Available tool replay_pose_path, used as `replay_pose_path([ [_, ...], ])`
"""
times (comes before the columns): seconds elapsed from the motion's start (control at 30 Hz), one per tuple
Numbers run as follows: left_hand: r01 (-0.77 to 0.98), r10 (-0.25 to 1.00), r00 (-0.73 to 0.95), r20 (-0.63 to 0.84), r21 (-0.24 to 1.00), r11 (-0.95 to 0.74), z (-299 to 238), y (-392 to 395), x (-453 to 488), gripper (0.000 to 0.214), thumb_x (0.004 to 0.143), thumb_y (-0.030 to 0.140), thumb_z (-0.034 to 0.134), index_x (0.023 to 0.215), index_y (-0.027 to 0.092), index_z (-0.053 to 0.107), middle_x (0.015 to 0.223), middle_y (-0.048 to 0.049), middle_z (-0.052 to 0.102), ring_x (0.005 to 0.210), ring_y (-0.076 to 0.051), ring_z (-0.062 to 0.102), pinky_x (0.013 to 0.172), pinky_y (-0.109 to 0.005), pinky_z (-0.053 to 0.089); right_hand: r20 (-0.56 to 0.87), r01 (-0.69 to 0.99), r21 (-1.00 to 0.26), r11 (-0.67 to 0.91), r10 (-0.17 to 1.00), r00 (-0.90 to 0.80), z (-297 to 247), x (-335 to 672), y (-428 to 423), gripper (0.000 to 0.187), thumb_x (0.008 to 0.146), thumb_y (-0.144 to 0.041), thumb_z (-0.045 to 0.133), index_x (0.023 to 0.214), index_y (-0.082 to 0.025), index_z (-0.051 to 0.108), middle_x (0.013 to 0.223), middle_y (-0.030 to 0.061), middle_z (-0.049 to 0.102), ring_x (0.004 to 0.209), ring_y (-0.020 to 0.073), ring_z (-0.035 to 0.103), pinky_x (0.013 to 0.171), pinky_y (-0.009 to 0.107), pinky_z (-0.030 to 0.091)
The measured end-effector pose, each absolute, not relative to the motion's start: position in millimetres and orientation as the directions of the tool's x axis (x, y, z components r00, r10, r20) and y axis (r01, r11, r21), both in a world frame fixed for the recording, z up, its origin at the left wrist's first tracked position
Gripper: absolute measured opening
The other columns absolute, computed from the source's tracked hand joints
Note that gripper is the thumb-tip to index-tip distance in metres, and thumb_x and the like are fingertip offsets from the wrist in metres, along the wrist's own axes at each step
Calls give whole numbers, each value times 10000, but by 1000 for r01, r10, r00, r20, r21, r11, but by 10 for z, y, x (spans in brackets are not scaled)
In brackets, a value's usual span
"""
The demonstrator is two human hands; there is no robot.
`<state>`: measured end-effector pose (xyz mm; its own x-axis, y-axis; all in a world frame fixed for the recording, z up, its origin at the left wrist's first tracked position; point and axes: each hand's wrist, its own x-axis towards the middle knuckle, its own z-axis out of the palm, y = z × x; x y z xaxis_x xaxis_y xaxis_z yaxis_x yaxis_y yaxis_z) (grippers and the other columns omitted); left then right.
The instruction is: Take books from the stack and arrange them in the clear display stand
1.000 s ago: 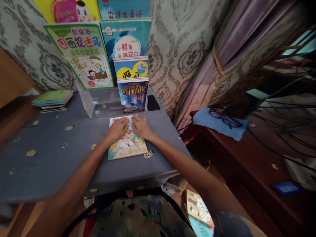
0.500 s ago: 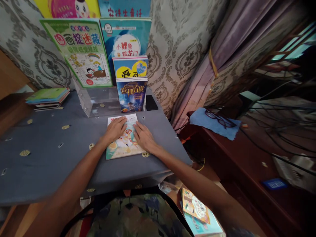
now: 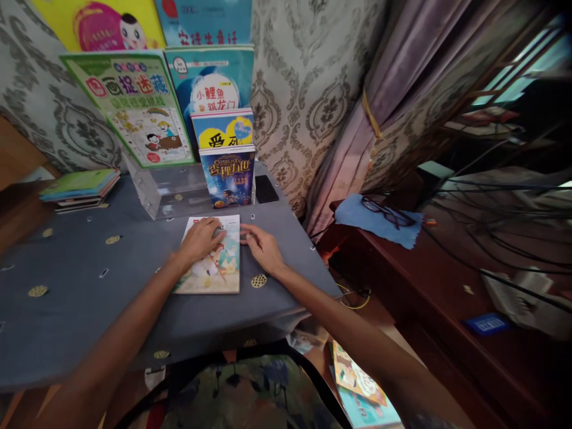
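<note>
A thin picture book (image 3: 214,271) lies flat on the grey table cloth (image 3: 89,298) in front of me. My left hand (image 3: 199,238) rests on its upper left part, fingers bent down onto the cover. My right hand (image 3: 263,247) lies flat on the cloth just beside the book's right edge, fingertips touching that edge. Right behind the book a clear stand (image 3: 179,190) holds a dark blue book (image 3: 227,177) upright, with a yellow and blue one (image 3: 222,128) behind it.
Larger children's books (image 3: 134,107) lean on the patterned wall. A stack of thin books (image 3: 80,187) lies at the far left, and a black phone (image 3: 266,188) beside the stand. Glasses (image 3: 386,211) rest on a blue cloth on the wooden bench to the right. More books (image 3: 357,381) lie on the floor.
My right hand has slid off the book's cover to its right edge. The book has shifted slightly left under my left hand. The view has turned a little to the right.
</note>
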<state>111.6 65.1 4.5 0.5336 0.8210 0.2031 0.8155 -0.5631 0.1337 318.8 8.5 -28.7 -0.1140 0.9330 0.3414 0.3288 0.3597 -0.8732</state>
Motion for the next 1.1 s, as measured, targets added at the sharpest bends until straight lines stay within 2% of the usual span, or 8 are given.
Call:
replay_pose_path([
  [0.13,897,895,436,92,37,-441,220,501,1365,443,972,513,459,1094,125,636,1156,-175,660,1113,-325,610,930,-433,491,307,224,-917,329,943,-128,-298,3121,82,362,943,-175,436,1276,-222,568,970,27,743,697,144,751,735,302,588],
  [0.3,941,940,338,39,-26,-337,282,330,1605,512,964,519,461,1211,85,575,1269,-231,609,1210,-369,550,948,-478,469,329,326,-897,298,944,40,-288,3144,116,344,933,-155,423,1236,-208,578,819,0,743,649,145,714,754,312,574],
  [0.4,950,949,312,39,-47,-310,282,275,1670,517,952,507,478,1221,76,577,1255,-244,623,1195,-382,562,920,-481,483,333,391,-877,280,940,73,-285,3176,142,354,914,-139,433,1229,-204,581,860,14,758,676,150,708,776,316,566],
  [0.53,936,936,345,64,-95,-339,281,266,1713,432,926,429,523,1147,77,641,1137,-244,682,1046,-370,651,841,-452,513,346,467,-838,281,936,59,-283,3175,145,353,916,-151,430,1229,-191,589,947,49,765,759,173,722,810,330,559],
  [0.7,922,922,381,74,-105,-373,357,352,1690,327,921,396,515,971,150,725,948,-165,745,893,-308,703,777,-398,520,340,490,-828,273,939,49,-263,3170,122,363,927,-161,426,1251,-201,585,981,56,765,822,189,733,843,342,554],
  [0.8,928,928,368,61,-85,-362,441,421,1644,313,915,370,506,899,169,746,904,-145,756,866,-295,708,744,-381,520,346,471,-835,286,937,45,-243,3176,108,360,934,-169,423,1255,-197,584,985,59,764,831,190,734,860,346,552],
  [1.0,928,928,369,51,-76,-365,466,350,1666,330,932,365,484,942,152,737,941,-165,746,908,-329,707,776,-414,514,356,496,-818,293,934,35,-241,3180,102,376,943,-179,405,1281,-186,569,1037,75,758,904,207,723,897,363,541],
  [1.1,922,924,377,58,-119,-369,414,228,1727,348,952,357,468,1059,123,704,1026,-196,720,915,-343,703,767,-429,511,369,531,-789,309,930,7,-248,3179,127,387,947,-177,405,1306,-176,550,1122,92,745,1023,217,695,957,376,517],
])
